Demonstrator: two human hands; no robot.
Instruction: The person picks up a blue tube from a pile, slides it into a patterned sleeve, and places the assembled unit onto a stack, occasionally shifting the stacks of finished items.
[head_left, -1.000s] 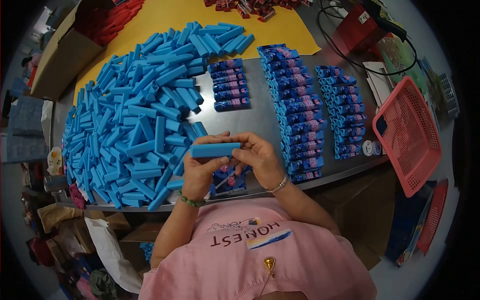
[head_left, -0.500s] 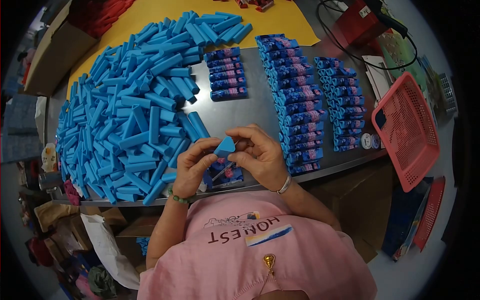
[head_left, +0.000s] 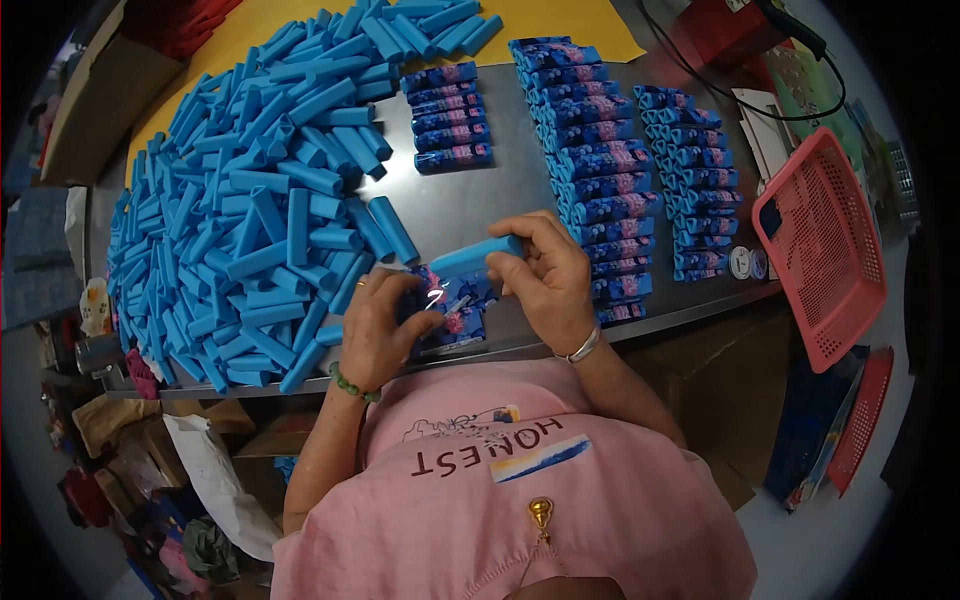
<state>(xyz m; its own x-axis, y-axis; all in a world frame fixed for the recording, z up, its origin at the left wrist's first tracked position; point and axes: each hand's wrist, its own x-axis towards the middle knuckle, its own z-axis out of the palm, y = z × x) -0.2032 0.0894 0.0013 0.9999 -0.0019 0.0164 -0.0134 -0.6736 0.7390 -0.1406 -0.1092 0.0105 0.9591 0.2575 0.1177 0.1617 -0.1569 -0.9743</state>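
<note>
A blue triangular foam stick (head_left: 470, 257) is gripped near its right end between the thumb and fingers of my right hand (head_left: 548, 280). Its left end lies over a shiny printed wrapper (head_left: 438, 290), blue and pink. My left hand (head_left: 380, 320) has its curled fingertips and thumb at the left side of that wrapper; its fingers partly hide the hold. Under and beside it, more printed wrappers (head_left: 462, 328) lie flat near the table edge. Two loose blue sticks (head_left: 392, 230) rest just beyond my left hand.
A large heap of blue sticks (head_left: 240, 210) covers the left side. Wrapped sticks stand in a short row (head_left: 450, 135) and two longer stacks (head_left: 605, 160) (head_left: 695, 190). A pink basket (head_left: 825, 260) sits at the right edge, near small round containers (head_left: 742, 262).
The blue stick has turned from end-on, between both hands, to lying lengthwise in my right hand. My left hand has left the stick and moved down-left to the wrapper.
</note>
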